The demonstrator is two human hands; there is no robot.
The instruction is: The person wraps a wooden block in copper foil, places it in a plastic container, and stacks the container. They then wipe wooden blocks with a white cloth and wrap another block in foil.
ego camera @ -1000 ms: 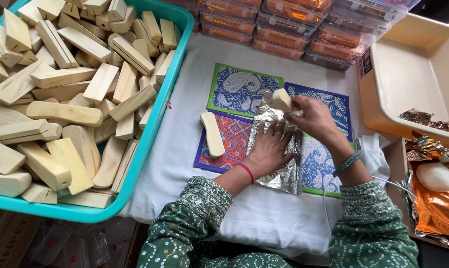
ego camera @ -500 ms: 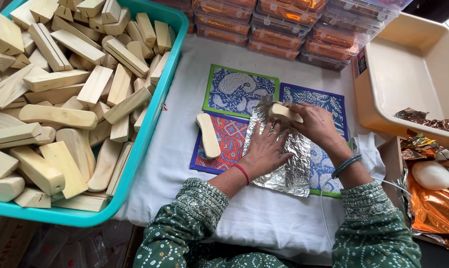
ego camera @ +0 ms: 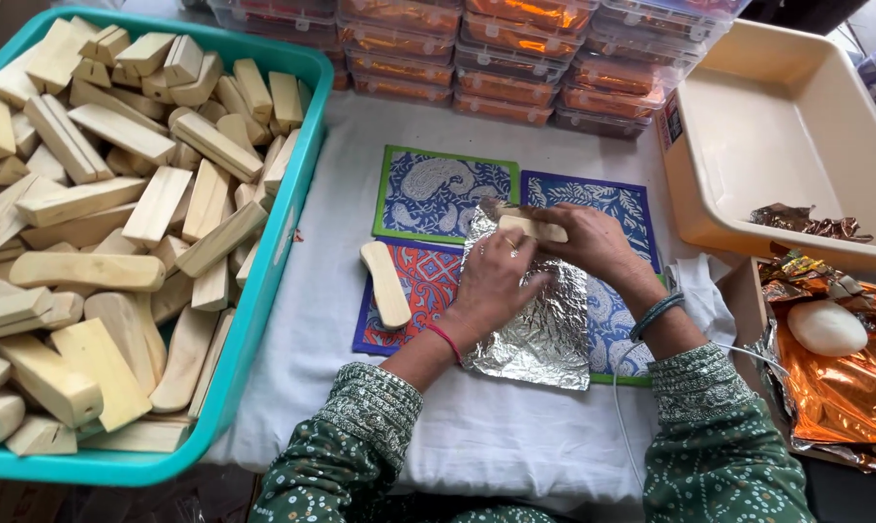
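Both forearms reach forward from the bottom of the view in green patterned sleeves, bent so the hands meet near the middle. The left hand (ego camera: 496, 281) lies palm down, fingers spread and pressing flat, with a ring on one finger and a red thread band at the wrist. The right hand (ego camera: 585, 240) sits just beyond it, knuckles up, fingers curled inward toward the left in a pinching grip, its fingertips close to those of the left hand. Blue bangles circle the right wrist
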